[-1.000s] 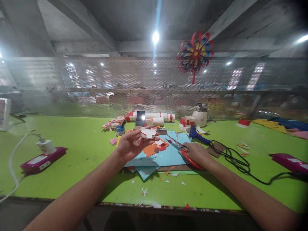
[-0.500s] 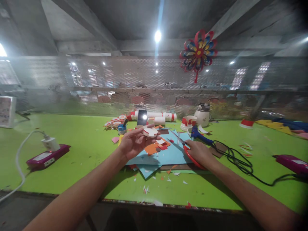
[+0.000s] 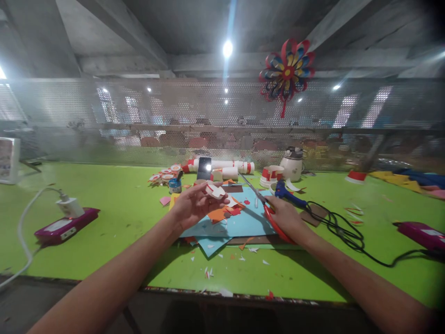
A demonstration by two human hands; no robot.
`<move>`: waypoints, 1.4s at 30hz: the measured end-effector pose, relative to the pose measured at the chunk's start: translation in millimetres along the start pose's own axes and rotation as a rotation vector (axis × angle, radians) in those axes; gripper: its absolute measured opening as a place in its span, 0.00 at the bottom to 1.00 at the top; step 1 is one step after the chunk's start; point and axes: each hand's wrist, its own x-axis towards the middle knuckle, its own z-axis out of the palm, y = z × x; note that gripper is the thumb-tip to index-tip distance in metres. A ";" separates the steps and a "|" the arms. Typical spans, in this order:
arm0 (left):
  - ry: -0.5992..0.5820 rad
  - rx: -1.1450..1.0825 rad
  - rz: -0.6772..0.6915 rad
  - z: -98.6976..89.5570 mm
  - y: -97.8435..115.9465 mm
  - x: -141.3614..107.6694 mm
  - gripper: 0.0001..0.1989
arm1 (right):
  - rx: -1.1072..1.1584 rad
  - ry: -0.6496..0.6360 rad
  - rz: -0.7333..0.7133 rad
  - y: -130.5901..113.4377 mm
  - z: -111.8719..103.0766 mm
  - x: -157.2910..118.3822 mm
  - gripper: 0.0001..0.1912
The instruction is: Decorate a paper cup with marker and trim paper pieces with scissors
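Observation:
My left hand is closed on a small white disc with a red edge, held above the paper pile. In my right hand are scissors with red handles; their blades point up and to the left and look nearly together. Beneath both hands lie light blue sheets, topped by orange and red paper scraps. A phone stands upright behind my left hand.
A blue glue gun with a coiled black cable lies right of my right hand. Behind are a blue jar, red-white discs, paper tubes and a white jug. Purple power strips sit at both sides.
The disc in my left hand has tilted and turned, showing more of its edge. The scissors have swung slightly, their blades now pointing higher and further left.

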 end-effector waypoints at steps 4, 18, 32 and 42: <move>0.080 0.028 -0.016 -2.1 -1.4 2.3 0.15 | 0.057 -0.011 -0.035 2.1 2.8 -0.1 0.19; 0.305 0.176 0.001 -14.3 2.6 9.5 0.10 | 0.279 -0.183 -0.365 -23.5 -16.8 -22.4 0.17; 0.325 0.398 0.022 -15.2 0.7 10.4 0.16 | 0.284 -0.346 -0.404 -27.2 -24.8 -23.4 0.14; 0.383 0.560 -0.029 -11.6 -4.3 10.2 0.19 | 0.288 -0.343 -0.411 -26.6 -22.6 -25.4 0.15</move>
